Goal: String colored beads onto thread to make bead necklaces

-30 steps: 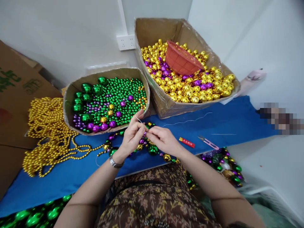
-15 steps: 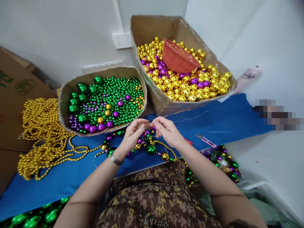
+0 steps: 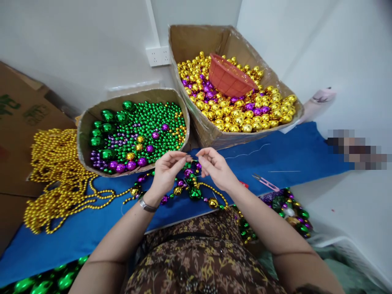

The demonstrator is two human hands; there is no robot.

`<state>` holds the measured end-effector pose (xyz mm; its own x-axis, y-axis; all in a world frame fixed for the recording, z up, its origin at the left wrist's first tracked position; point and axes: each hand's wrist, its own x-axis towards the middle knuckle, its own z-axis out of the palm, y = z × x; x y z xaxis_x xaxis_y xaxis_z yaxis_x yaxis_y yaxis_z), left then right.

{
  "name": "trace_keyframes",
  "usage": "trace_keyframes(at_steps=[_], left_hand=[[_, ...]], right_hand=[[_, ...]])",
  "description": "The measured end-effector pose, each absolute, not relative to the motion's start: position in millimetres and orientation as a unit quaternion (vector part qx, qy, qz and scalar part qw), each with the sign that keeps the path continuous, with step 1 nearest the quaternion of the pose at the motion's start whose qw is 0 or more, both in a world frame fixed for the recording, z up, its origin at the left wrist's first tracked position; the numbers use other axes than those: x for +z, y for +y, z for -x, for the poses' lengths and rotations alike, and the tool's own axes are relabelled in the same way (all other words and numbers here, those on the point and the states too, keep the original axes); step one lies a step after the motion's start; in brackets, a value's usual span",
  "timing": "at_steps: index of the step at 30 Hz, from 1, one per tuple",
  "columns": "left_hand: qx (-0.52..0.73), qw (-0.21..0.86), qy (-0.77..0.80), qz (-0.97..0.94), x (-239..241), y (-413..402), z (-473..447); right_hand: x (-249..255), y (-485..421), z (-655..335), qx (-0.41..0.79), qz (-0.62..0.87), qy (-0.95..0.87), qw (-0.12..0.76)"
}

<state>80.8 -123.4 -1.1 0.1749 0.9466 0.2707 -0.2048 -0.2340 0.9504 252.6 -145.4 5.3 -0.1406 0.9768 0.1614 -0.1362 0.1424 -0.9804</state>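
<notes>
- My left grip [image 3: 187, 157] is closed, thumb tip against fingers, on a fine thread [image 3: 192, 160] that I can barely make out.
- My right grip [image 3: 199, 157] is pinched together on the same thread, just beside the left, fingertips nearly meeting across a small gap.
- Right below both grips lies the beaded garland [image 3: 195, 193], bunched on the blue-covered worktop [image 3: 294, 149] between my forearms.
- It looks shiny and mirror-like: round beads in green, purple and gold, mixed in size. The boldest is a big green ball near the middle; a large gold one sits lower toward my right forearm.
- A run of tiny gold beads curves around its right side, while purple, green and gold ones trail off past my left wrist, which wears a watch [image 3: 147, 205].
- Beyond my right wrist lie pink-handled snips [image 3: 266, 182] and a loose, wavy white thread [image 3: 248, 152].
- Past my left grip, a carton [image 3: 80, 136] holds mostly green beads; next to it, a taller carton [image 3: 211, 139] holds gold and purple ones, with a red basket [image 3: 231, 77] tilted among them.
- Farthest left, gold bead chains [image 3: 55, 153] lie heaped.
</notes>
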Motion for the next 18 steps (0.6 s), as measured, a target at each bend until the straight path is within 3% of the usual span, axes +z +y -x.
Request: trace_keyframes(at_steps=[8, 13, 18], left_hand=[[0.531, 0.446, 0.322, -0.645, 31, -118, -88], [0.502, 0.420, 0.330, -0.680, 21, -106, -82], [0.488, 0.298, 0.353, -0.740, -6, -119, -63]], right_hand=[[7, -146, -248, 0.426, 0.422, -0.707, 0.375], [18, -147, -250, 0.460, 0.418, -0.645, 0.446], [27, -143, -262, 0.480, 0.377, -0.618, 0.496]])
